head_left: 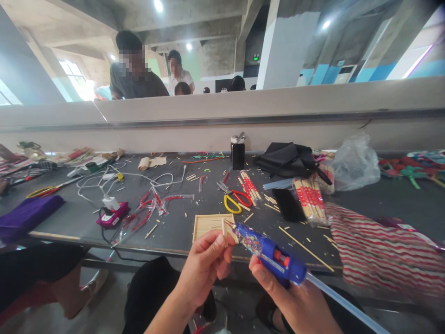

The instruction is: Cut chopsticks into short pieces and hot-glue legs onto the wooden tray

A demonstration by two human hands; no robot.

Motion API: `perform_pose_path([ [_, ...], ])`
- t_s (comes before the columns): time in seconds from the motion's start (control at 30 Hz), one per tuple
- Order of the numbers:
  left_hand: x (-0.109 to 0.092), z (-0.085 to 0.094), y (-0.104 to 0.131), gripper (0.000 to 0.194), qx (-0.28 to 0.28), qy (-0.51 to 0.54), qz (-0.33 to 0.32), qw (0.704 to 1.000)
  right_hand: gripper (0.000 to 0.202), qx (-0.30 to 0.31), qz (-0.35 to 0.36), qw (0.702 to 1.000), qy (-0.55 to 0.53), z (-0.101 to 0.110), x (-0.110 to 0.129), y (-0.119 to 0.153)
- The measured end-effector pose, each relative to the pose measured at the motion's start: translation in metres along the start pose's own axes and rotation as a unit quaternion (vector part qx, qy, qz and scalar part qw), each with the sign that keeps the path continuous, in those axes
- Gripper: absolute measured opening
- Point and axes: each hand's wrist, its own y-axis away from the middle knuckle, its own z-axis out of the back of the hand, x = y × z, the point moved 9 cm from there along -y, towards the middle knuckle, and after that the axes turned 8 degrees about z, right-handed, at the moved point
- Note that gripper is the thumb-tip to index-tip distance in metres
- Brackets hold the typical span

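My left hand (208, 255) pinches a short wooden stick (224, 227) upright between thumb and fingers. Wrapped around a blue hot glue gun (267, 248) is my right hand (288, 292); a long clear glue stick (347, 301) sticks out of its back. The gun's nozzle tip points left and is at the short stick; whether they touch I cannot tell. Just behind my left hand, a shallow tray-like panel of wooden sticks (205, 222) lies at the table edge, partly hidden by the hand.
Scissors (238, 199) with yellow and red handles lie behind the panel. Around them are a phone (288, 205), packed stick bundles (309, 202), a black bag (288, 158) and a striped cloth (361, 250). Leftward sit a purple power strip (113, 215) and white cables. People stand beyond the partition.
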Motion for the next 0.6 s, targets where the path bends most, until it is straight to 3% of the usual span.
perform_pose_path([
  [0.6, 0.0005, -0.0014, -0.0006, 0.023, 0.0, -0.001, -0.003, 1.0, 0.04, -0.01, -0.002, 1.0, 0.002, 0.0008, -0.0008, 0.0022],
])
